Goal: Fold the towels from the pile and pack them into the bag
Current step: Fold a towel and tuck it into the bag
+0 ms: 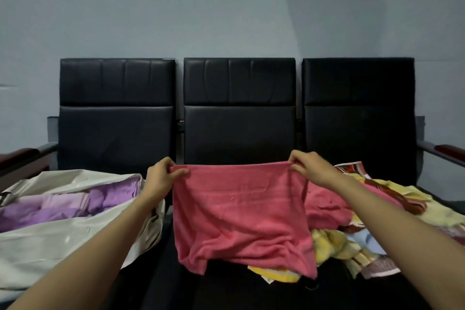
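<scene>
The fingers of the left hand are curling over one upper corner of the pink towel and pinching it. Those of the right hand are pinching the opposite upper corner, so the top edge is stretching nearly level between them. Both forearms are reaching forward from the bottom corners of the view. The towel is hanging in the air in front of the middle seat, and its crumpled lower edge is trailing onto the dark surface and over the near edge of the pile (pink, yellow and patterned cloths heaped at the right). At the left, the pale bag is lying open, with purple towels showing inside; whether these are folded is hard to tell. Three black backrests are standing behind, against a grey wall.
</scene>
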Demonstrator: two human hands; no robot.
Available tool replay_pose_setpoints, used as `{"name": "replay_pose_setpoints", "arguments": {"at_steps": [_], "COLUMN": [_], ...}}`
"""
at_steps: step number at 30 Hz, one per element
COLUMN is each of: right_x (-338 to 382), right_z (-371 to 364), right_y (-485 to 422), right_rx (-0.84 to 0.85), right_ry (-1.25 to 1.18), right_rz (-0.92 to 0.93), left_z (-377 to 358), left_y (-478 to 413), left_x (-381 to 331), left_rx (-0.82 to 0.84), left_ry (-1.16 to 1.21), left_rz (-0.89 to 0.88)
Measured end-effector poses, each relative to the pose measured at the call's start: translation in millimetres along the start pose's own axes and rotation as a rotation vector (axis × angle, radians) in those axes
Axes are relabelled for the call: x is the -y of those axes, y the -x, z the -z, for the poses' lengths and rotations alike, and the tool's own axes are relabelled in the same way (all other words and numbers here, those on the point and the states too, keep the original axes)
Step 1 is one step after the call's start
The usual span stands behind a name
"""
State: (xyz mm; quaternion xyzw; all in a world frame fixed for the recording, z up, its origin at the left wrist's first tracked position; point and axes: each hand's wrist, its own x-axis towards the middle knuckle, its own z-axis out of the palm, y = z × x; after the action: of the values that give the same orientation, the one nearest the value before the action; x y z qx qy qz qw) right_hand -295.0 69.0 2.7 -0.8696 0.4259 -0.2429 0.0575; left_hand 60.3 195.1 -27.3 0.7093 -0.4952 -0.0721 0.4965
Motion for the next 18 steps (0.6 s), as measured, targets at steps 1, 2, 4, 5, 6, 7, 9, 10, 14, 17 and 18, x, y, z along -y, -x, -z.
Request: {"name": "replay_pose_setpoints", "arguments": {"at_steps": [1,2,4,5,6,7,9,10,14,17,18], "right_x": [4,8,18,24,30,37,51,58,66,66,69], "right_z": [11,22,44,56,67,79,99,107,112,110,112], "right_y": [2,3,6,8,10,13,20,23,27,33,35], "right_rx": [-0.039,-0.069,-0.12,-0.162,-0.225,-0.308,-0.518,-0.598,-0.346,-0.411,-0.52], "right_ry": [-0.006,0.006,0.023,0.025,0.03,0.036,0.017,0.006,0.164,0.12,0.075], "right_rz": [-0.008,-0.003,-0.007,0.0,0.027,0.059,0.143,0.185,0.167,0.176,0.214], "left_z": [8,17,35,44,53,61,75,80,86,86,86], "left_y": [0,-1,-4,-6,-7,-8,-10,-10,-12,-9,-8], "left_x": [-11,-21,-44,-54,-66,-76,-93,-98,-95,-95,-98], "left_rx": [-0.002,-0.004,-0.01,-0.026,-0.056,-0.101,-0.196,-0.228,-0.175,-0.249,-0.298], "left_ry": [0.012,0.019,0.015,-0.006,-0.028,-0.03,0.029,0.057,-0.13,-0.063,-0.003], "left_rz": [-0.03,-0.065,-0.136,-0.179,-0.226,-0.267,-0.33,-0.352,-0.363,-0.374,-0.398]}}
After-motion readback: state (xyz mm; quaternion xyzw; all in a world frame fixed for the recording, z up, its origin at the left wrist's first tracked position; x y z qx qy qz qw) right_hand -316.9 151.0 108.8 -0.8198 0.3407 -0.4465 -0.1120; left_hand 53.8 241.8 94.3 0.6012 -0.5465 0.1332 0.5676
